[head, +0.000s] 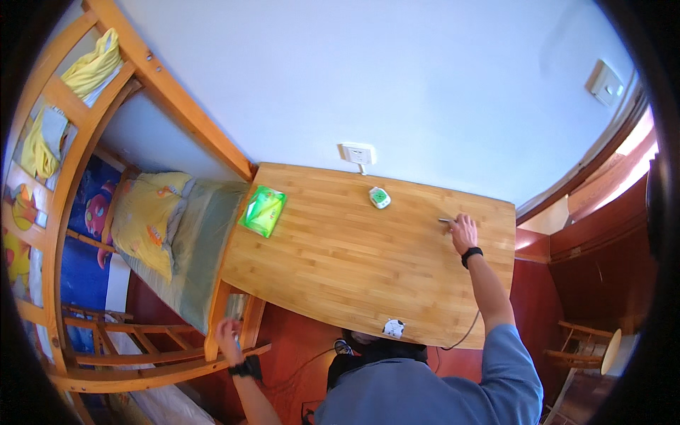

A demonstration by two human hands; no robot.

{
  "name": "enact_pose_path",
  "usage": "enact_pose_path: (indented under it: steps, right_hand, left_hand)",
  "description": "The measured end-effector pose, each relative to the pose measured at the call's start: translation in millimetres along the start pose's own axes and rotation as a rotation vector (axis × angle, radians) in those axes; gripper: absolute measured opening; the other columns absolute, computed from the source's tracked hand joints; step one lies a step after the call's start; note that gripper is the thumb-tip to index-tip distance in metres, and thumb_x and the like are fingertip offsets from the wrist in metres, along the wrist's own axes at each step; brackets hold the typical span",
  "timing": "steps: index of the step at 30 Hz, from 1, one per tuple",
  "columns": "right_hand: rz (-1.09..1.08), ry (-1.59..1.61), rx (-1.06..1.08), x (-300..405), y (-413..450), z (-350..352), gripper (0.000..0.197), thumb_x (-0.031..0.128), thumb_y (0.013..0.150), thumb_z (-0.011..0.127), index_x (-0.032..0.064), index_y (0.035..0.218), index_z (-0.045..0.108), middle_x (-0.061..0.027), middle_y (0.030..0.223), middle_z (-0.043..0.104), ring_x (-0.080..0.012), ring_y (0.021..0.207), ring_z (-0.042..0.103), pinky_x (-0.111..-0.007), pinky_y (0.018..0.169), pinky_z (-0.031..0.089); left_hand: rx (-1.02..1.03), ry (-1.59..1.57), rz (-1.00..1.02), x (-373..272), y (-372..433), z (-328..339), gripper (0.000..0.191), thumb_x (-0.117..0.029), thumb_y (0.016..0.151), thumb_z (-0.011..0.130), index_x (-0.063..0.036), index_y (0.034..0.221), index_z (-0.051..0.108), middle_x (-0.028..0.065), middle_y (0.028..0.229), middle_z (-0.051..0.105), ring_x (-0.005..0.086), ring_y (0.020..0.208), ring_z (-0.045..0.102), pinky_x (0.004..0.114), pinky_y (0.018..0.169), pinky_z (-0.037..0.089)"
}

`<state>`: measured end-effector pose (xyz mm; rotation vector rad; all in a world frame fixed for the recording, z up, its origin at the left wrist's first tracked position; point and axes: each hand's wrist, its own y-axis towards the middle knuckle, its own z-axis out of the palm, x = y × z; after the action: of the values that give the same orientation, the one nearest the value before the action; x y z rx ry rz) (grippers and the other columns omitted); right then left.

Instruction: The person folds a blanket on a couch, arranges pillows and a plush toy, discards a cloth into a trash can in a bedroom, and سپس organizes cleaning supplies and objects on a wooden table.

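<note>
My right hand (464, 232) is over the right part of a wooden table (340, 255), its fingers on a small, slim metallic object (444, 220) that is too small to name. My left hand (228, 334) is off the table at the lower left, near the bed's wooden post; whether it holds something is unclear. A green soft pack of tissues (264, 211) lies at the table's left end. A small white-and-green device (380, 197) rests near the wall edge. A black-and-white cow-like item (393, 328) lies at the near edge.
A wooden bunk bed (218, 308) with a yellow pillow (149, 218) adjoins the table's left side. A wall socket (358, 154) is behind the table. A dark cable (467, 334) hangs at the near right edge. A wooden stool (611, 351) stands at the right.
</note>
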<state>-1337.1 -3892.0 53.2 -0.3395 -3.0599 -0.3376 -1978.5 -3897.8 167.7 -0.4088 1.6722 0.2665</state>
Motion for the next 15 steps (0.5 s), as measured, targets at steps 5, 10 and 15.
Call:
enact_pose_path:
  steps: [5, 10, 15]
  right_hand:
    - [0.019, -0.011, -0.086, 16, -28, -13, 0.014, 0.006, 0.069, 0.054, 0.006, 0.083, 0.057, -0.0105, 0.091, 0.049, -0.0274, 0.092, 0.043, -0.039, 0.077, 0.034]
    - [0.114, 0.043, -0.053, 68, -76, -8, 0.007, 0.006, 0.072, 0.053, 0.006, 0.078, 0.051, -0.0124, 0.087, 0.049, -0.0301, 0.081, 0.046, -0.04, 0.073, 0.035]
    - [0.495, 0.56, -0.252, 152, -138, -20, 0.011, 0.004, 0.075, 0.057, 0.0032, 0.085, 0.052, -0.0099, 0.092, 0.053, -0.0233, 0.082, 0.052, -0.033, 0.066, 0.041]
  left_hand:
    - [0.274, 0.232, 0.154, 7, 93, 83, 0.017, -0.008, 0.077, 0.057, -0.0008, 0.092, 0.053, 0.005, 0.085, 0.054, 0.0143, 0.08, 0.05, 0.025, 0.071, 0.04]
    - [0.217, 0.502, 0.407, 35, 200, 168, 0.066, -0.023, 0.063, 0.073, -0.0001, 0.115, 0.038, 0.0167, 0.117, 0.041, 0.0285, 0.105, 0.041, 0.039, 0.081, 0.039]
    - [0.578, 0.46, 0.189, 74, 303, 192, 0.072, -0.033, 0.054, 0.078, 0.0028, 0.107, 0.045, 0.0224, 0.105, 0.051, 0.0345, 0.099, 0.048, 0.043, 0.082, 0.039]
